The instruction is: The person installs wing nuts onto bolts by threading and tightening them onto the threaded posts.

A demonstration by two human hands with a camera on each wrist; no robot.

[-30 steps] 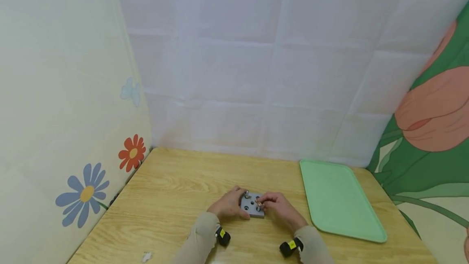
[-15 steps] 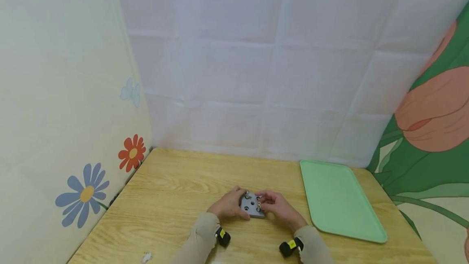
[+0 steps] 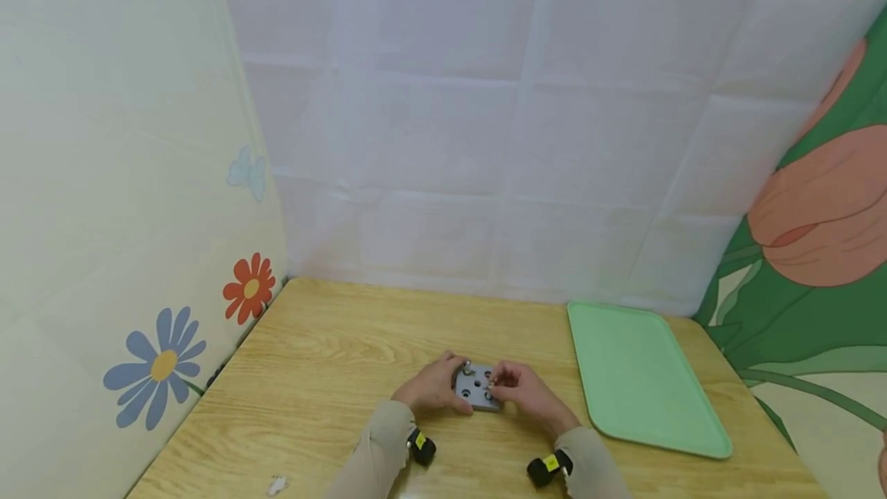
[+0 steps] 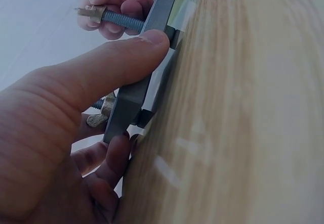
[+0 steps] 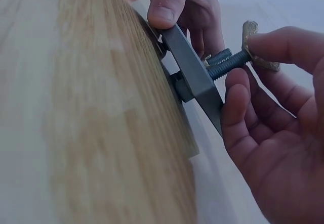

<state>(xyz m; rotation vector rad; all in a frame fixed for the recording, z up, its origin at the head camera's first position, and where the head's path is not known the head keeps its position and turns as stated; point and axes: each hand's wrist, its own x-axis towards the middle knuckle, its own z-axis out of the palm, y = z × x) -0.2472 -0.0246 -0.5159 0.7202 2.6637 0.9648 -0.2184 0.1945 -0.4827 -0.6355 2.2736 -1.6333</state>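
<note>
A square grey metal plate (image 3: 476, 401) with several holes is held near the table's middle. My left hand (image 3: 431, 388) grips its left side, thumb (image 4: 136, 47) lying along the near edge. My right hand (image 3: 530, 395) is at the plate's near right corner, pinching a brass wing nut (image 5: 249, 32) between thumb and fingers. This nut sits near the outer end of a threaded bolt (image 5: 229, 66) that stands up through the plate, its dark head (image 5: 181, 86) showing underneath. Another bolt carries a second wing nut (image 4: 106, 107), lower down close to the plate's face, at the far left corner.
On the right of the wood-grain table (image 3: 346, 329) lies a light green tray (image 3: 644, 376). A small whitish scrap (image 3: 277, 486) is at the front left. White cloth (image 3: 416, 137) hangs behind, with flower-printed sheets on both sides.
The right hand's fingers have shifted around the wing nut, opening out and then closing in on it again. Left hand, plate and tray stay where they were.
</note>
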